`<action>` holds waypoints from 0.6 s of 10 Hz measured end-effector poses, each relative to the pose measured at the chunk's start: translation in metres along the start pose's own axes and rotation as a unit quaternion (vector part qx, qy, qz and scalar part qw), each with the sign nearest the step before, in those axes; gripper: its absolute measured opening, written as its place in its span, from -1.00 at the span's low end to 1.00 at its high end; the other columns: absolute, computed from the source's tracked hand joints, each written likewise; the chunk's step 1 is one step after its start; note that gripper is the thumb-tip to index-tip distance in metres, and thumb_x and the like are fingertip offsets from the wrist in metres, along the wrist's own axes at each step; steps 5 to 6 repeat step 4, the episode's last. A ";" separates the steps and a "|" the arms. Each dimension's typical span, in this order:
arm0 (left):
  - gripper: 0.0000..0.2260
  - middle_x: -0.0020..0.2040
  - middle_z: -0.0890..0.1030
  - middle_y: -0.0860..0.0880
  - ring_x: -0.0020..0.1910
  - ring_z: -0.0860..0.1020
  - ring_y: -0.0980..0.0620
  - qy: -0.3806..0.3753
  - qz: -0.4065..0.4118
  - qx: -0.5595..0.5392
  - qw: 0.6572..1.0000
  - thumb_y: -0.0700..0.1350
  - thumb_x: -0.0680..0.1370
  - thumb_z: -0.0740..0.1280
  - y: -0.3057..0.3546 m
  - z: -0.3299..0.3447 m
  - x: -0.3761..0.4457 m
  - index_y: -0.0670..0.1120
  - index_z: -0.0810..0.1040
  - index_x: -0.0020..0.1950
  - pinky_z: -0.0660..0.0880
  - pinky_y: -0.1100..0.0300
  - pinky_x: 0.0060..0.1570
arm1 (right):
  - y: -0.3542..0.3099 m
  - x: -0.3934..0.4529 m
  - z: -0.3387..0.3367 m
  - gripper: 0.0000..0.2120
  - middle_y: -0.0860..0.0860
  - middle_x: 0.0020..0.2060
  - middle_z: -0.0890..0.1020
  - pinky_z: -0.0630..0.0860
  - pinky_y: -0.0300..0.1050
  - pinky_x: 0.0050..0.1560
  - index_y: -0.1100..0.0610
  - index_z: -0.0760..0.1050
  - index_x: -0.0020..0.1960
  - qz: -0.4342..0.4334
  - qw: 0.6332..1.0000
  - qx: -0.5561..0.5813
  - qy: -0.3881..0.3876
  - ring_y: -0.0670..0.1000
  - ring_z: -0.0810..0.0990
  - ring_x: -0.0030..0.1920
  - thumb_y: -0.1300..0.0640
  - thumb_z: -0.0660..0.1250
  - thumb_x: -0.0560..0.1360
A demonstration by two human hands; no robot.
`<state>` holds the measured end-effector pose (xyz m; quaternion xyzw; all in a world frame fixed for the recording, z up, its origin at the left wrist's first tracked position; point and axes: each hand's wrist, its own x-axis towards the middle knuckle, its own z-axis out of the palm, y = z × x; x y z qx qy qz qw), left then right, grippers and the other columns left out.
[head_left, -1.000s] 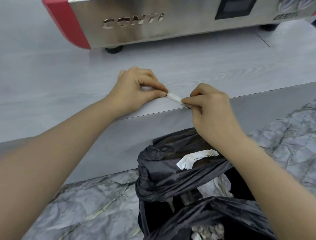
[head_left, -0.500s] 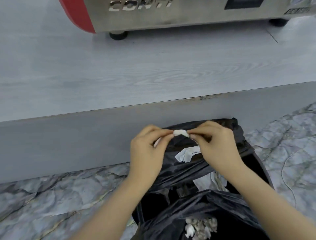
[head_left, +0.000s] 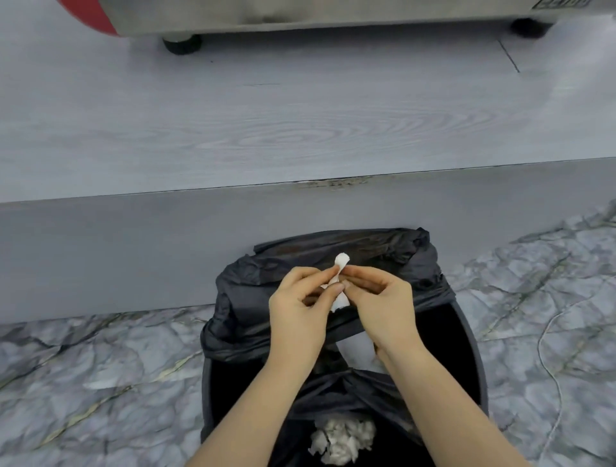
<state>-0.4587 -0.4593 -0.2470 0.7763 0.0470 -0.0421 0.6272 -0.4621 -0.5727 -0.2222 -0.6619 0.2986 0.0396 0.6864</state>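
Grey counter, lined bin below — left hand, right hand both pinching paper scrap, machine label blurred.

Marbled floor carries the black-lined bin just beside the grey wood-grain surface, where a steel machine stands on black feet.

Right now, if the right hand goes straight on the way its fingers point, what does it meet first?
The right hand pinches the white paper scrap; right behind it lies the left hand, whose fingertips it would probably meet first, though depth is unclear.
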 end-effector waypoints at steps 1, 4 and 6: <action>-0.77 -0.11 0.64 0.08 -0.16 0.59 0.08 0.007 0.025 0.061 0.998 -0.21 0.47 0.49 -0.009 0.008 0.000 -0.02 0.71 0.10 0.47 0.40 -0.19 | 0.001 0.004 -0.017 -0.75 0.03 -0.17 0.73 0.61 -0.22 0.00 0.18 0.66 -0.04 -0.003 0.999 -0.026 -0.040 -0.05 0.70 -0.07 0.46 0.32 0.47; -0.72 -0.22 0.67 0.06 -0.17 0.52 -0.03 0.062 0.062 0.369 0.925 -0.28 0.47 0.45 -0.033 0.008 -0.002 0.01 0.69 0.11 0.47 0.08 -0.18 | -0.014 -0.010 -0.057 -0.79 -0.05 -0.16 0.71 0.57 -0.28 -0.01 0.08 0.67 -0.10 -0.029 0.980 -0.153 -0.125 -0.13 0.67 -0.11 0.37 0.37 0.48; -0.72 -0.22 0.67 0.06 -0.17 0.52 -0.03 0.062 0.062 0.369 0.925 -0.28 0.47 0.45 -0.033 0.008 -0.002 0.01 0.69 0.11 0.47 0.08 -0.18 | -0.014 -0.010 -0.057 -0.79 -0.05 -0.16 0.71 0.57 -0.28 -0.01 0.08 0.67 -0.10 -0.029 0.980 -0.153 -0.125 -0.13 0.67 -0.11 0.37 0.37 0.48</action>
